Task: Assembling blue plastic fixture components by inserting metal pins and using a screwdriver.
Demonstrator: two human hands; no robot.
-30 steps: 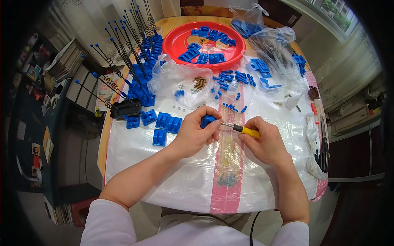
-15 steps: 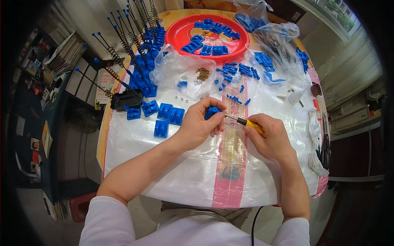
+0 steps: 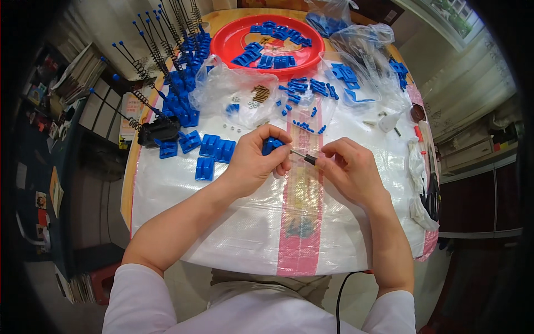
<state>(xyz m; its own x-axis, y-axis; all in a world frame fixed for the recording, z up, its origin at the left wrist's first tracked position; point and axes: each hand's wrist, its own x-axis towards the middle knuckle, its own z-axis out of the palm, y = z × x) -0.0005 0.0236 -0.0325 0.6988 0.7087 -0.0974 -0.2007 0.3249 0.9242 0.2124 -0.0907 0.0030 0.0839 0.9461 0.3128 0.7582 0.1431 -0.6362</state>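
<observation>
Near the middle of the table my left hand point(image 3: 250, 164) is closed round a small blue plastic part point(image 3: 271, 145), which the fingers partly cover. My right hand point(image 3: 355, 172) grips a screwdriver point(image 3: 310, 160) by its handle, thumb and fingertips round it. The screwdriver's thin metal shaft points left and reaches the blue part at my left fingertips; its tip is hidden there. Left of my left hand, several blue curved-top blocks point(image 3: 204, 168) lie on the white woven sheet point(image 3: 233, 239).
A red tray point(image 3: 218, 53) with blue parts stands at the back. Before it lie a clear plastic bag point(image 3: 214, 92), brass screws point(image 3: 260, 93) and small blue pieces point(image 3: 319, 87). Blue bases with upright black springs point(image 3: 161, 53) crowd the far left. Scissors point(image 3: 433, 195) lie at the right edge.
My right fingers have shifted on the screwdriver, and its yellow handle is now hidden by the hand. My left hand keeps the blue part. The whole view has shifted slightly.
</observation>
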